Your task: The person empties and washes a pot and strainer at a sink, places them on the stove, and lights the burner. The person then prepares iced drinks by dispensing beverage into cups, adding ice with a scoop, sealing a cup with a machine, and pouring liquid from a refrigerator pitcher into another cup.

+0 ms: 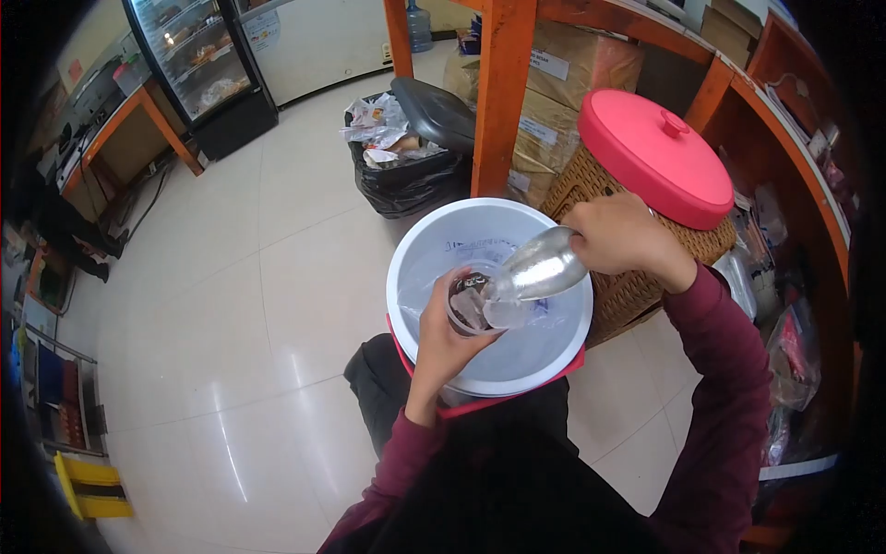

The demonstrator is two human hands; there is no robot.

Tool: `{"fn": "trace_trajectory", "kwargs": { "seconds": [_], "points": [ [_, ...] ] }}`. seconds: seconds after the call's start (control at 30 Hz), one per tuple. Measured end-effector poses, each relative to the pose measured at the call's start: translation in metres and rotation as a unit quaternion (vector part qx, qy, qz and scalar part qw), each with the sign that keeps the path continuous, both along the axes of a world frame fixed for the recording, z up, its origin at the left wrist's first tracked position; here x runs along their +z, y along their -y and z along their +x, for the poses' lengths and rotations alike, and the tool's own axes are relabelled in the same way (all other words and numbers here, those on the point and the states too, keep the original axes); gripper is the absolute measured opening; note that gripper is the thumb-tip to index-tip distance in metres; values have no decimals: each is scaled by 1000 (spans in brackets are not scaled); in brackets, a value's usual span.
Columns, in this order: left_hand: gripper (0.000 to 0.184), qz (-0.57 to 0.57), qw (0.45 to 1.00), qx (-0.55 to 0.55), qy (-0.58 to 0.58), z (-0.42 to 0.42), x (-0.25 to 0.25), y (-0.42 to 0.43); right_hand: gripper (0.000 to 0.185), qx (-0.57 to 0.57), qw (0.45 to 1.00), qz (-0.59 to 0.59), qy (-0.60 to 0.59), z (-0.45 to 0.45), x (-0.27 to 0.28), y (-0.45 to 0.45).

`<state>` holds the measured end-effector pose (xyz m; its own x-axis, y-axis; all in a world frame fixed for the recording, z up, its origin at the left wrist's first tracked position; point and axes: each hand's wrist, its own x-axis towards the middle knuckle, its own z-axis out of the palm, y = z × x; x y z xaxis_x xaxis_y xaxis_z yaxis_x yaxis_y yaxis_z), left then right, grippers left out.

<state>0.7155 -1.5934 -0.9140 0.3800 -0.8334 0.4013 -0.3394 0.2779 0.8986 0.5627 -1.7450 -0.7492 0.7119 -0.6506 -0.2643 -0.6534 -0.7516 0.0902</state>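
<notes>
My left hand (447, 332) is wrapped round a clear plastic cup (468, 319) that holds ice and something dark. In my right hand (620, 234) is a metal scoop (544, 264), tilted down to the left, its mouth at the cup's rim with ice at its lip. Both the cup and the scoop are above a white bucket (489, 377), which has a clear plastic bag or ice inside; its contents are partly hidden by my hands and the scoop.
A lidded wicker basket (609, 294) with a pink lid (657, 157) stands at the right. Beyond the bucket are a black-lined trash bin (406, 185) and an orange post (498, 102). A person's legs (69, 231) show at the far left, near a yellow stool (92, 487).
</notes>
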Motion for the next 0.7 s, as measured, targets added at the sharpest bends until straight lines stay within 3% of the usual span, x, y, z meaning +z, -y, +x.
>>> {"fn": "trace_trajectory", "kwargs": {
  "seconds": [0.23,0.57,0.7],
  "points": [
    [78,4,1000,2,-14,0,2,-5,27,-48,963,194,182,-40,-52,29],
    [73,-13,999,28,-40,-6,-9,-1,29,-4,926,189,328,-60,-38,0],
    [75,-21,999,-13,-32,-6,-8,0,37,24,908,211,361,-55,-26,-24]
  ]
}}
